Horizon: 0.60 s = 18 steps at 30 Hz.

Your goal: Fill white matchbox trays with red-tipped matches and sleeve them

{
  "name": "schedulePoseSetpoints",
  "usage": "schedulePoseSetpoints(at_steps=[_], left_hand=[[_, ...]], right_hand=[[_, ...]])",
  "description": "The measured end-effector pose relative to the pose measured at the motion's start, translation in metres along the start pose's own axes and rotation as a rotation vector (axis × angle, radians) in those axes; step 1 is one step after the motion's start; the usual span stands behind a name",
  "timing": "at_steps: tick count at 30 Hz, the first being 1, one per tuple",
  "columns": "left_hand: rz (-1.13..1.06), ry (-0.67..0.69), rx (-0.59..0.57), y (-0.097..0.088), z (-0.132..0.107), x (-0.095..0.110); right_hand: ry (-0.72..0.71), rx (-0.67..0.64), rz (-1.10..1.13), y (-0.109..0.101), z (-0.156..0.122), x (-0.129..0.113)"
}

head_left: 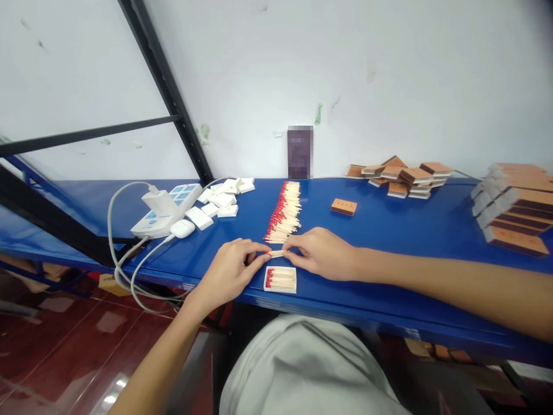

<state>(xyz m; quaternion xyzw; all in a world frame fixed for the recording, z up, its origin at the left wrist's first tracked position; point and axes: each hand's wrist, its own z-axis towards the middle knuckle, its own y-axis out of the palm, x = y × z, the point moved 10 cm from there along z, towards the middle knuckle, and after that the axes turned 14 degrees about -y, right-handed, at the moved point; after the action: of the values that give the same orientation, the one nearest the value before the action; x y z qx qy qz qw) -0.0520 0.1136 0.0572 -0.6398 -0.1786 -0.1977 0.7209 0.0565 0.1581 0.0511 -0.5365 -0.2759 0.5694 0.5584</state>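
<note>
Between the fingertips of my left hand (235,265) and my right hand (317,253) lies a small bunch of matches (276,253). The left fingers pinch the red-headed ends; the right fingers pinch the plain wooden ends. Just below, near the table's front edge, a white matchbox tray (280,290) holds several matches with their red heads to the left. Beyond my hands a long row of loose red-headed matches (285,213) stretches back toward the wall.
White empty trays (222,199) lie scattered at the left beside a power strip (166,213) with cables. One orange matchbox sleeve (344,207) lies right of the match row. More sleeves are heaped (408,174) behind it and stacked (514,207) at far right. A black frame (164,69) stands left.
</note>
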Motion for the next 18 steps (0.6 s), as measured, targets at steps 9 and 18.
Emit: schedulePoseSetpoints(at_steps=[9,18], left_hand=[[-0.011,-0.024,-0.012,0.0024,0.0007,-0.0030],[0.027,-0.051,-0.042,0.0061,0.0008,-0.0050]], right_hand=[[0.005,-0.010,0.002,0.0002,-0.0005,0.0007],[0.020,-0.006,-0.014,-0.0013,-0.0010,-0.0007]])
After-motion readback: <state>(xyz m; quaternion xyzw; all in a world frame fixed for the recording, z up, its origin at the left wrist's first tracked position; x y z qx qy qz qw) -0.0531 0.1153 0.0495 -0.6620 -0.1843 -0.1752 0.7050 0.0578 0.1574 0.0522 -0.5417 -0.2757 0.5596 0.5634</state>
